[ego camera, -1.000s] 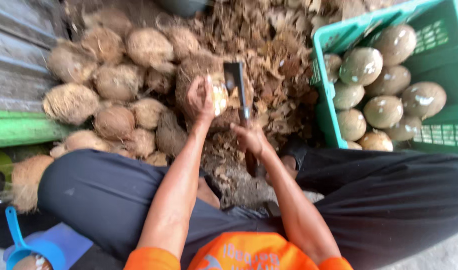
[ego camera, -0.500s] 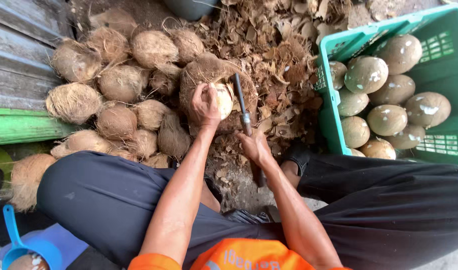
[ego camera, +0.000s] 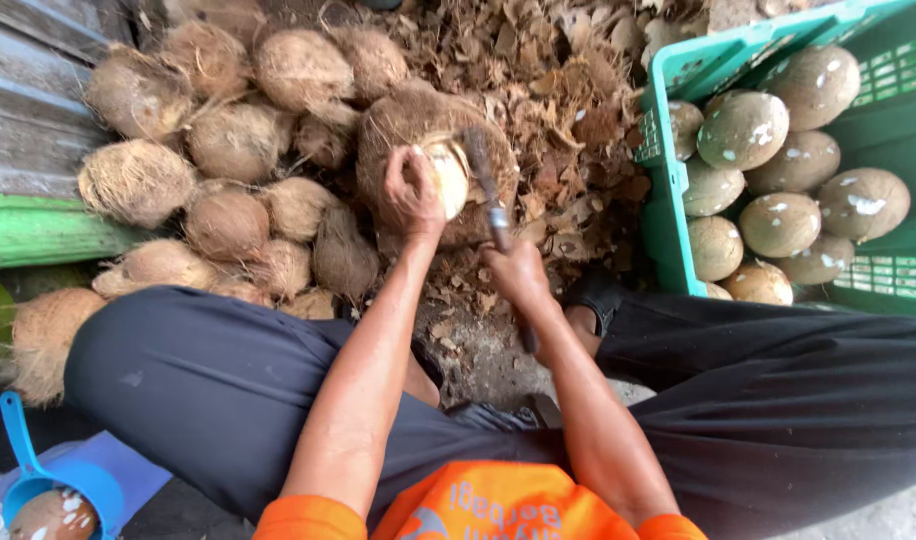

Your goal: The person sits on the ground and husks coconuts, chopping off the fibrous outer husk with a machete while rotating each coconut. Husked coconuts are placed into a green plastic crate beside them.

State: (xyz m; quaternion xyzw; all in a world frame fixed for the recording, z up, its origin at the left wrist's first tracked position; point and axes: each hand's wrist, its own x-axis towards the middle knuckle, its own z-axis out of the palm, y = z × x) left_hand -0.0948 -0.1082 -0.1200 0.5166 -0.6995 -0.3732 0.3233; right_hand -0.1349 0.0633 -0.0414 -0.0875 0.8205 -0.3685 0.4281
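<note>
Brown husk half stripped, the coconut (ego camera: 440,170) sits mid-floor; my left hand (ego camera: 410,190) has fingers clamped on it. My right hand (ego camera: 513,272), closed round the cleaver (ego camera: 486,190), should chop away from that thumb.

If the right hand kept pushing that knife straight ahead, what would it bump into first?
Probably the pale, partly peeled coconut gripped by the left hand; the dark-bladed knife in the right hand already sits against it, though depth is unclear.
</note>
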